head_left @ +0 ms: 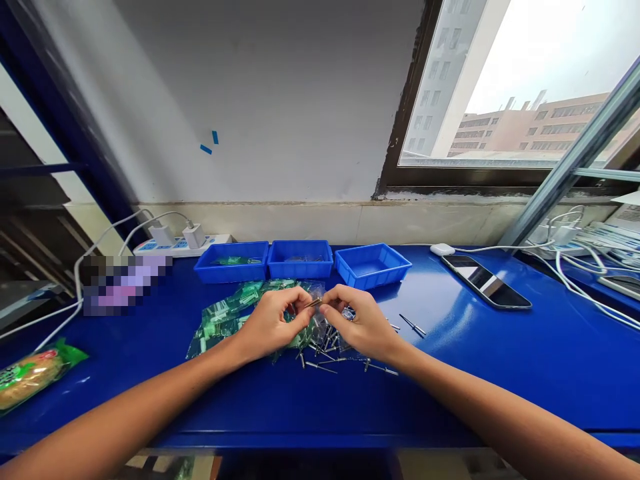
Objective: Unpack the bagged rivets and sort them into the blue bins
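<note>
My left hand [274, 325] and my right hand [361, 323] meet over the middle of the blue table [500, 360], fingers pinched together on a small thin metal pin [315, 303] held between them. Under and around the hands lies a scatter of several loose metal pins [325, 350]. Small clear bags with green parts [225, 318] lie spread just left of and behind my left hand. Two more pins [413, 325] lie apart to the right.
Three blue trays [300, 268] stand in a row behind the hands. A phone [485, 282] and white cables lie at the right, a power strip [183, 245] with chargers at the back left, a wrapped snack [30, 375] at the left edge.
</note>
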`<state>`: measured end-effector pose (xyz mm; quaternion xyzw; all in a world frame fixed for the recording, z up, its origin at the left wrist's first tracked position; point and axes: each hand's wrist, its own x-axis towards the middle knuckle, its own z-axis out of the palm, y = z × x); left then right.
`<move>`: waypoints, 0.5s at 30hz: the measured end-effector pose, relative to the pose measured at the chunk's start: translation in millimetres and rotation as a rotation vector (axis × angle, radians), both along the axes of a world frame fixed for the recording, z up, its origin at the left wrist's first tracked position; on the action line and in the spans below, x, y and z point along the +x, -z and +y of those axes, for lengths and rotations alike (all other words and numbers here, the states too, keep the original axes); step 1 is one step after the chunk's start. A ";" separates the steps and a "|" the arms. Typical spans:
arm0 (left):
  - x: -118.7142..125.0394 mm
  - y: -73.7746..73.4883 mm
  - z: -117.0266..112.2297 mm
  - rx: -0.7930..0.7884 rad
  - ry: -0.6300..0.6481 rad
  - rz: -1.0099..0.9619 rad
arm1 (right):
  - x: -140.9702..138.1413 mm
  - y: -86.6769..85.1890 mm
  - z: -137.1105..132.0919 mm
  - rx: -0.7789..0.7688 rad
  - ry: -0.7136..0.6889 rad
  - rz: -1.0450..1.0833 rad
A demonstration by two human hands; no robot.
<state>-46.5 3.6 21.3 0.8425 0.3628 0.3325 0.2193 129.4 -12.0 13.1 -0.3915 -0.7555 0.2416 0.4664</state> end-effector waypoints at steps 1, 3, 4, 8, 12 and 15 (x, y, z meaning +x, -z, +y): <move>-0.1 0.3 -0.1 0.001 0.004 0.003 | -0.6 1.3 0.4 -0.001 -0.003 0.005; -0.1 0.9 -0.4 0.015 0.010 0.009 | -1.3 3.4 1.2 0.003 -0.005 0.006; -0.1 1.1 -0.4 0.028 0.007 0.012 | -1.3 4.1 1.5 0.007 -0.001 0.003; -0.1 0.3 -0.6 0.090 -0.027 0.027 | 0.2 3.9 2.0 0.021 0.023 -0.008; -0.1 0.1 -0.1 0.084 -0.020 0.045 | 1.0 2.4 1.8 0.010 0.001 -0.026; 0.3 0.7 -0.1 0.082 -0.002 0.068 | 0.3 1.7 1.4 -0.028 -0.023 -0.045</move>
